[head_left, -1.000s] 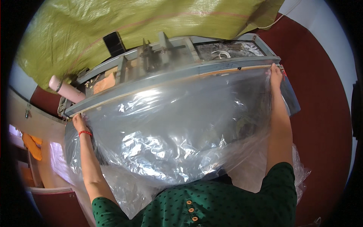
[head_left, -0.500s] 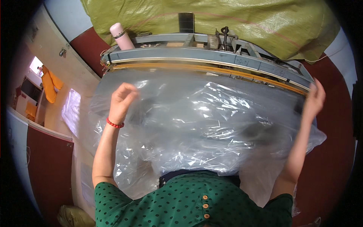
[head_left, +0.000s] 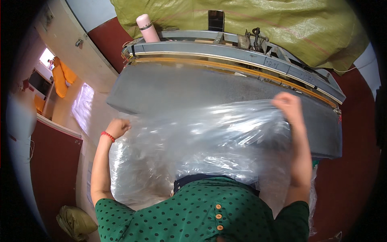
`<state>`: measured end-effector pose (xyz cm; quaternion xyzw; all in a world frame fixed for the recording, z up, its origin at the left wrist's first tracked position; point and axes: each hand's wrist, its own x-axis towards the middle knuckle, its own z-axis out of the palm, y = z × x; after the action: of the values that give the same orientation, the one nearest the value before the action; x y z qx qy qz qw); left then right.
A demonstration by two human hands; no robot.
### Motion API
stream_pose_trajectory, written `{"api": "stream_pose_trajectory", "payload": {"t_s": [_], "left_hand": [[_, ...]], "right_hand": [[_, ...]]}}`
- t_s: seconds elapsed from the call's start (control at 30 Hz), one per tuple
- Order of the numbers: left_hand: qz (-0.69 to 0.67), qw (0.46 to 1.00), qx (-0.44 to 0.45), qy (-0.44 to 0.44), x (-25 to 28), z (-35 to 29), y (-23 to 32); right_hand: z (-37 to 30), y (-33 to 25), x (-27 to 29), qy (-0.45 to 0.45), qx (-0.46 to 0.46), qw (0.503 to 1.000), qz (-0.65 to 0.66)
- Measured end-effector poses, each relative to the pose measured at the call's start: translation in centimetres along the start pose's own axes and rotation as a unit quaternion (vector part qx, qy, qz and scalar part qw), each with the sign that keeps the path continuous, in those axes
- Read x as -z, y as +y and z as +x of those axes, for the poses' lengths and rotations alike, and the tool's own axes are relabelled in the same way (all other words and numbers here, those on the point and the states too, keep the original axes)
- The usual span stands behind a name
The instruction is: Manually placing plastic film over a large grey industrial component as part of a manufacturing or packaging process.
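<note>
Pinching crinkled, glossy clear film, both hands stand well apart near a flat grey tabletop.

The right hand, right of centre, is motion-blurred. The left hand, left of centre, is partly blurred; its contact with the clear film is indistinct. The lower edge crops the green shirt.

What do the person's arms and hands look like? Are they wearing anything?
Short green sleeves with dark dots cover the upper arms; the forearms are bare. The left grip has a red beaded bracelet at the wrist. The right grip shows no bracelet. Neither wears a glove.
</note>
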<state>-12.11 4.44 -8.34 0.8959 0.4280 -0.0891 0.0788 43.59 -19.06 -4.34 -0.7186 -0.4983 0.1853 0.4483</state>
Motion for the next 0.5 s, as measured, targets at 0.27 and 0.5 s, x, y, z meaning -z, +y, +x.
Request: {"api": "stream_pose_trajectory", "payload": {"t_s": [0.27,0.5], "left_hand": [[0.0,0.981,0.165,0.104,-1.3,0.1,-16.1],[-0.014,0.669,0.148,0.729,14.3,11.3,-2.3]], "right_hand": [[-15.1,22.0,32.5,0.504,-0.16,0.833,-0.16],[-18.9,22.4,33.2,0.559,-0.291,0.738,-0.241]]}}
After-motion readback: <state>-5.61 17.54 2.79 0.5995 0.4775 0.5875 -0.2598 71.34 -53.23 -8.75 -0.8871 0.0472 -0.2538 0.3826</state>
